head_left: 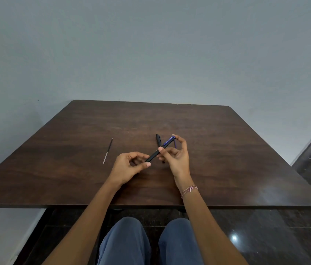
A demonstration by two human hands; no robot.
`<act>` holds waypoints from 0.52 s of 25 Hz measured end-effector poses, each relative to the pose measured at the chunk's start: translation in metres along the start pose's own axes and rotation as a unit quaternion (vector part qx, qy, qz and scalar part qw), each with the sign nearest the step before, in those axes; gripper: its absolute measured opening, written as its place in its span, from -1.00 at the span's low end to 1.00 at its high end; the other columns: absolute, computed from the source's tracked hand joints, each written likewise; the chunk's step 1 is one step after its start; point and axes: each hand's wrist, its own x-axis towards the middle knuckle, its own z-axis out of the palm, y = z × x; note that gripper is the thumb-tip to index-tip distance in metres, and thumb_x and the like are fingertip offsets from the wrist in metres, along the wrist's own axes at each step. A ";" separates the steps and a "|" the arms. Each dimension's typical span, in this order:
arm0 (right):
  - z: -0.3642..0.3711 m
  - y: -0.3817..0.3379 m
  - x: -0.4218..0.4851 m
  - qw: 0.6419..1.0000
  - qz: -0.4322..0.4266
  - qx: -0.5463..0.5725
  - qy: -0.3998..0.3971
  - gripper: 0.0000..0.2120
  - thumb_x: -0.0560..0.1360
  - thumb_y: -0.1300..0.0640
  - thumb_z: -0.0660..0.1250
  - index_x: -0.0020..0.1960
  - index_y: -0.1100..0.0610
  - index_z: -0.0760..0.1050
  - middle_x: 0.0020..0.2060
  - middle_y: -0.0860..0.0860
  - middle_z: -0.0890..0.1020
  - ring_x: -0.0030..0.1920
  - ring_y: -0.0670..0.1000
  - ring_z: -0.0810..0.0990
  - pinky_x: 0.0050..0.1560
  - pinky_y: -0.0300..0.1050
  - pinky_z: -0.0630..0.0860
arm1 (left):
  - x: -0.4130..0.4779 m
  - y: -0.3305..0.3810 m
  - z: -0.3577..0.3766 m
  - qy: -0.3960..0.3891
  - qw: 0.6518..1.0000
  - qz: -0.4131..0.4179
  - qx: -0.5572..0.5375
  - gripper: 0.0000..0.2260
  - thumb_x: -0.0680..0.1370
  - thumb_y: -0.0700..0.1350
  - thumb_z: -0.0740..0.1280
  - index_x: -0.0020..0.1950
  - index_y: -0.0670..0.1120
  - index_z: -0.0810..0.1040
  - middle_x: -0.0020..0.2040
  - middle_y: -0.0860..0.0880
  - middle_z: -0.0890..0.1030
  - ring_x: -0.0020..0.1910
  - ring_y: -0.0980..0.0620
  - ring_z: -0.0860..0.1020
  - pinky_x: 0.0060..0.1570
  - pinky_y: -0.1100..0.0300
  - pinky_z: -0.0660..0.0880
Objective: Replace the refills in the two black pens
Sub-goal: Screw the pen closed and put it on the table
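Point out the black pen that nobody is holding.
The far black pen, lying on the table; the blue-clipped pen is held between left hand and right hand.

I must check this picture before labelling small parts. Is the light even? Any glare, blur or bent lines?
Head view: soft, even light, faint shadows; head view: a glare spot on the floor and a sheen on the table at right; head view: the wide lens stretches the table toward its near corners; head view: the held pen and the loose refill look sharp.
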 end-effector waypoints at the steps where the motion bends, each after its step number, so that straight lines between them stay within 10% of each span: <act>1: -0.001 0.000 0.001 1.000 0.006 0.019 0.013 -0.46 0.43 0.29 0.43 0.30 -0.02 0.31 -0.31 0.09 0.63 -0.33 -0.03 0.65 -0.23 -0.17 0.59 | -0.001 0.001 0.000 -0.006 1.000 -0.009 -0.017 -0.84 0.39 -0.17 0.50 -0.08 0.01 0.65 -0.29 -0.02 0.66 -0.35 0.16 0.57 -0.26 0.30 0.53; 13: -0.004 0.002 0.007 0.991 0.049 0.103 0.076 -0.45 0.44 0.34 0.41 0.32 0.07 0.28 -0.32 0.05 0.65 -0.33 -0.05 0.66 0.05 -0.04 0.56 | -0.004 0.005 -0.004 0.019 0.991 -0.003 -0.136 -0.83 0.41 -0.36 0.43 -0.02 -0.21 0.64 -0.24 -0.19 0.65 -0.33 0.12 0.61 -0.28 0.33 0.55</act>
